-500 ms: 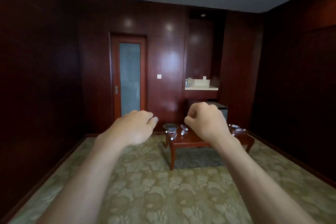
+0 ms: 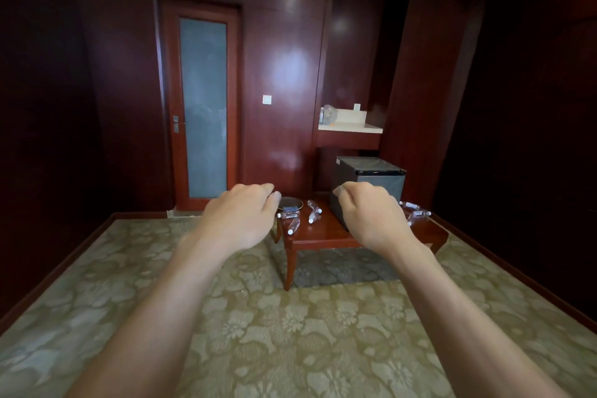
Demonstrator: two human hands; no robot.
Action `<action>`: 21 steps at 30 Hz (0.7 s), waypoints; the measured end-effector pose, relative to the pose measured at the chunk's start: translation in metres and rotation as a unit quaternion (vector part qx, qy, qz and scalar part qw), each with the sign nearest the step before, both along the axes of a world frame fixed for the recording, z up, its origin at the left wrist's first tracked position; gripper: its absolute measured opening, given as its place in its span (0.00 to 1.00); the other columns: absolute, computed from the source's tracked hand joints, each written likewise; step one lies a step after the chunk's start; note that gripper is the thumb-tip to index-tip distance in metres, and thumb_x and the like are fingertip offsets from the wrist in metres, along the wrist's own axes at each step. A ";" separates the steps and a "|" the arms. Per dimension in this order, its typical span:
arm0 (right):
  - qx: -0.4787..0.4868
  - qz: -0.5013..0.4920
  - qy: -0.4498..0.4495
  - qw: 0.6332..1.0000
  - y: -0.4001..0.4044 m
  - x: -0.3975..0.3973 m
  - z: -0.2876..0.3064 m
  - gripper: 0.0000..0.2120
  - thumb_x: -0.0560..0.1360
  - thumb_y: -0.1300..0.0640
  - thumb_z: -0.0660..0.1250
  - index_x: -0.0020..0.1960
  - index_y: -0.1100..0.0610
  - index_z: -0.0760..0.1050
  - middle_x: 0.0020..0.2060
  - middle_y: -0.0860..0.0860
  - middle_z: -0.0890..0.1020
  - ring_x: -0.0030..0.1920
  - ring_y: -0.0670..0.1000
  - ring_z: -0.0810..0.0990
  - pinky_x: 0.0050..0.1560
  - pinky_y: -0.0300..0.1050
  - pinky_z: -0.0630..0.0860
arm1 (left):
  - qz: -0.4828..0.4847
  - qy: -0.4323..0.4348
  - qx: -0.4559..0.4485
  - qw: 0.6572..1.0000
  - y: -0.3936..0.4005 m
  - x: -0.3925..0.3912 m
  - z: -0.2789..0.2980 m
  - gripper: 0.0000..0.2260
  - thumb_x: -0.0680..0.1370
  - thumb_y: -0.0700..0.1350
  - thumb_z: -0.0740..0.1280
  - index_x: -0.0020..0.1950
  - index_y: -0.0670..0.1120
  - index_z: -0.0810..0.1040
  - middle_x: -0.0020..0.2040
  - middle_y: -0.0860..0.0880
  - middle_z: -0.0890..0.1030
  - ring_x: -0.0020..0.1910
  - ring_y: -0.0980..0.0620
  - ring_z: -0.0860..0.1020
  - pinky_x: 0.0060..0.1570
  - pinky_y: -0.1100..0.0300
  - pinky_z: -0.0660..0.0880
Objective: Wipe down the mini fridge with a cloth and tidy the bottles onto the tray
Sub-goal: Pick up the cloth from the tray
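Note:
A dark grey mini fridge (image 2: 368, 182) stands on a low red wooden table (image 2: 323, 231) across the room. Left of the fridge lies a round dark tray (image 2: 291, 202) with a gold rim. Several small clear bottles lie on their sides beside the tray, such as one bottle (image 2: 288, 214) and another bottle (image 2: 314, 215). More bottles (image 2: 418, 212) lie to the right of the fridge. My left hand (image 2: 242, 215) and my right hand (image 2: 371, 213) are held out in front of me, well short of the table. Their fingers are curled and hold nothing. No cloth is in view.
A patterned carpet (image 2: 290, 333) covers the floor between me and the table. A white counter shelf (image 2: 350, 129) with a clear container sits in the alcove above the fridge. A wooden door (image 2: 203, 113) with frosted glass is at the left.
The view has come closer to the table and tipped down. The fridge shows more fully past my right hand. Both hands stay held out with curled fingers.

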State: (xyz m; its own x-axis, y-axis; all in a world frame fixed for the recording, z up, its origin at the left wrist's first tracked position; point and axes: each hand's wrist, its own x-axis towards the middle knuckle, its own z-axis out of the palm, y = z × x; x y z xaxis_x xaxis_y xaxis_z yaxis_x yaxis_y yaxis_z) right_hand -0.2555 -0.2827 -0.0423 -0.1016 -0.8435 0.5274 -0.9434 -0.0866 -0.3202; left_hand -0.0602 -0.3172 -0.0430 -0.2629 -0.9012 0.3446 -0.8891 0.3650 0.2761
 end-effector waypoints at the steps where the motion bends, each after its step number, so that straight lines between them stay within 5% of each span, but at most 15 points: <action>1: 0.018 -0.003 -0.001 1.000 -0.017 -0.005 -0.005 0.17 0.83 0.51 0.52 0.51 0.55 0.78 0.48 0.54 0.83 0.50 0.62 0.79 0.43 0.50 0.69 | -0.002 -0.006 0.011 1.000 -0.017 -0.009 -0.004 0.20 0.84 0.57 0.48 0.71 0.54 0.70 0.69 0.48 0.75 0.67 0.42 0.73 0.60 0.47 0.69; 4: 0.034 -0.006 -0.023 0.999 -0.068 -0.026 -0.019 0.17 0.83 0.51 0.52 0.48 0.55 0.77 0.48 0.54 0.82 0.49 0.62 0.79 0.48 0.52 0.74 | -0.015 -0.016 0.036 0.999 -0.070 -0.039 -0.018 0.19 0.84 0.57 0.49 0.69 0.53 0.72 0.67 0.47 0.76 0.66 0.41 0.73 0.59 0.47 0.69; 9: 0.060 -0.007 -0.075 0.995 -0.159 -0.073 -0.042 0.21 0.83 0.49 0.53 0.31 0.50 0.65 0.31 0.46 0.74 0.39 0.56 0.76 0.40 0.47 0.66 | -0.020 0.002 0.055 0.998 -0.161 -0.086 -0.045 0.20 0.83 0.56 0.52 0.72 0.52 0.70 0.68 0.44 0.75 0.67 0.40 0.72 0.63 0.48 0.69; 13: 0.120 0.032 -0.077 0.989 -0.247 -0.118 -0.058 0.18 0.82 0.48 0.52 0.49 0.53 0.78 0.45 0.52 0.82 0.48 0.58 0.80 0.51 0.53 0.76 | -0.011 0.001 0.071 0.997 -0.237 -0.132 -0.068 0.22 0.83 0.57 0.53 0.77 0.52 0.64 0.71 0.46 0.74 0.69 0.42 0.71 0.64 0.49 0.69; 21: 0.116 0.057 -0.090 0.988 -0.414 -0.202 -0.057 0.19 0.80 0.46 0.58 0.65 0.55 0.74 0.61 0.56 0.80 0.62 0.60 0.76 0.60 0.55 0.74 | 0.016 0.041 0.073 0.996 -0.396 -0.216 -0.082 0.23 0.83 0.56 0.55 0.77 0.51 0.63 0.75 0.50 0.68 0.73 0.47 0.67 0.68 0.49 0.66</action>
